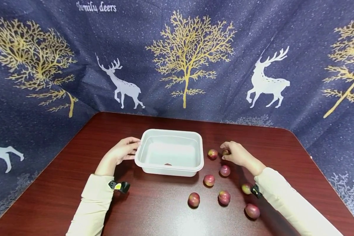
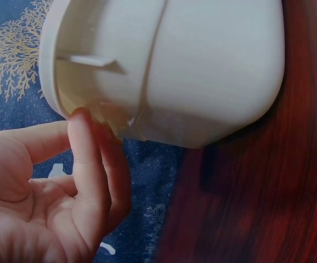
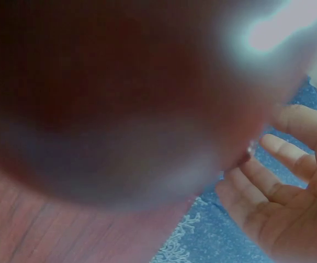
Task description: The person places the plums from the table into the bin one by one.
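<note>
A white plastic basin (image 1: 172, 170) stands on the table. At its left rim the left hand (image 1: 125, 149) grips the edge; in the left wrist view, the fingers (image 2: 87, 164) meet the rim beside the basin's wall (image 2: 213, 60). A small reddish patch (image 1: 167, 164) shows inside, too little to identify. Right of the basin, the right hand (image 1: 236, 153) reaches around a plum (image 1: 225, 152), its thumb and fingers on either side. In the right wrist view, a large blurred plum (image 3: 120, 109) covers much of the picture, and the hand's fingers (image 3: 284, 156) look loosely extended.
Several reddish plums lie loose: one plum (image 1: 212, 154) beside the basin, others nearer the front, such as this plum (image 1: 193, 199). A greenish plum (image 1: 246, 188) is by the right wrist. Behind the brown table (image 1: 153, 209) hangs a blue cloth (image 1: 162, 98) with deer and trees.
</note>
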Demonstrator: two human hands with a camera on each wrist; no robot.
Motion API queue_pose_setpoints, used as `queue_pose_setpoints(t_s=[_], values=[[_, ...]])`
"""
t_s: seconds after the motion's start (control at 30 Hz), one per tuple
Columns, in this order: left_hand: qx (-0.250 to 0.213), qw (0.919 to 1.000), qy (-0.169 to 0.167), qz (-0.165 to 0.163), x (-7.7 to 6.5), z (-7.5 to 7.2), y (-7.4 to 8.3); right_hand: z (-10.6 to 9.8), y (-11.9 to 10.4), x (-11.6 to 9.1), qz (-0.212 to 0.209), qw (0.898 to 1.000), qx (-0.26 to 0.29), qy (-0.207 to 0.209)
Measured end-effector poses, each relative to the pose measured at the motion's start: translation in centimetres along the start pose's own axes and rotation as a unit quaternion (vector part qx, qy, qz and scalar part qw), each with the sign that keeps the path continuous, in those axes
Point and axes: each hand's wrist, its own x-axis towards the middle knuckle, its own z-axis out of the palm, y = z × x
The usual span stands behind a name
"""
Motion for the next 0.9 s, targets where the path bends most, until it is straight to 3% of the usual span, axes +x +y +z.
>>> queue_pose_setpoints(t_s=[0.63, 0.9], values=[[-0.006, 1.0, 0.0, -0.004, -0.14, 0.08, 0.1, 0.46, 0.16, -0.25, 0.02, 0.999, 0.007, -0.029], [-0.002, 1.0, 0.001, -0.004, 0.02, -0.02, 0.0, 0.39, 0.39, -0.33, 0.03, 0.998, 0.033, -0.043]])
